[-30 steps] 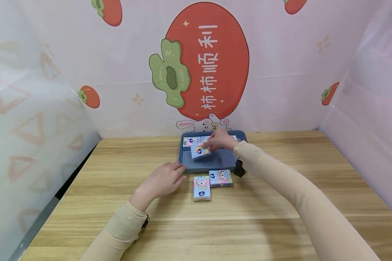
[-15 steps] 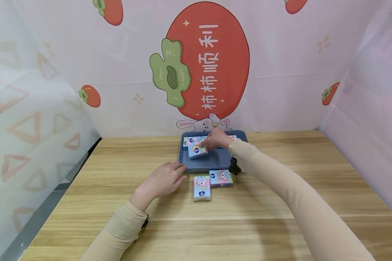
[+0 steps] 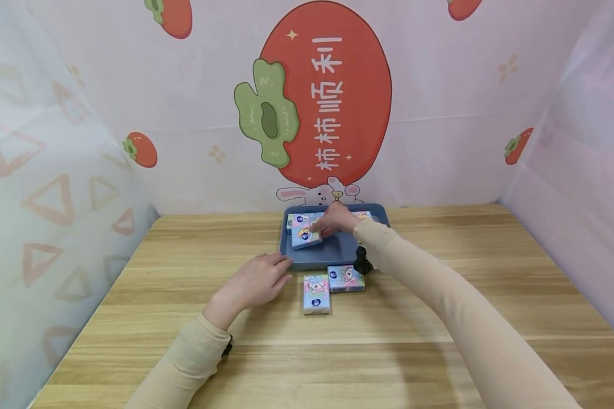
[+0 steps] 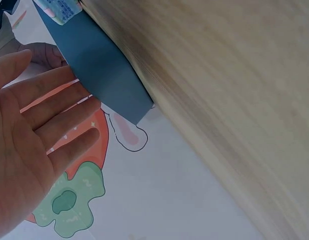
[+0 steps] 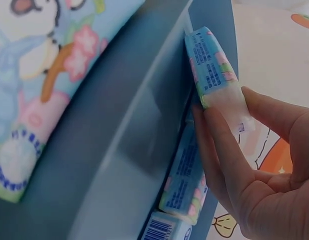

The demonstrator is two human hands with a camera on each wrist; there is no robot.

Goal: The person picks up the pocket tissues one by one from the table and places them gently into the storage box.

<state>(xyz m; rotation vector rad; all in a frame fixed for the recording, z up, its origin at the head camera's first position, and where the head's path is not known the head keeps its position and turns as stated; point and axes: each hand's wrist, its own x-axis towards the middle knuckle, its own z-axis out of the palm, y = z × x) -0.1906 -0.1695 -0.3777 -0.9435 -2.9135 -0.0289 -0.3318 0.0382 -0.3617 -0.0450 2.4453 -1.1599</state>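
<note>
My right hand (image 3: 335,218) pinches a small blue-and-pink tissue pack (image 3: 305,236) between thumb and fingers, over the left part of a blue-grey tray (image 3: 340,249). In the right wrist view the held tissue pack (image 5: 212,65) is tilted, with its printed edge showing. Behind it, a row of similar packs (image 3: 295,219) lies along the tray's back, partly covered by the hand. My left hand (image 3: 251,281) touches the tray's front left corner with its fingertips. The left wrist view shows that hand's palm (image 4: 24,145) with fairly straight fingers against the tray wall (image 4: 107,70).
Two more tissue packs lie on the wooden table (image 3: 389,352) in front of the tray: one lengthwise (image 3: 316,294), one crosswise (image 3: 344,278). A printed cloth backdrop (image 3: 194,102) rises directly behind the tray, with cloth sides left and right.
My right hand has shifted slightly left with the tissue pack, bringing it closer to the tray's left side. The left hand stays in place at the tray's corner.
</note>
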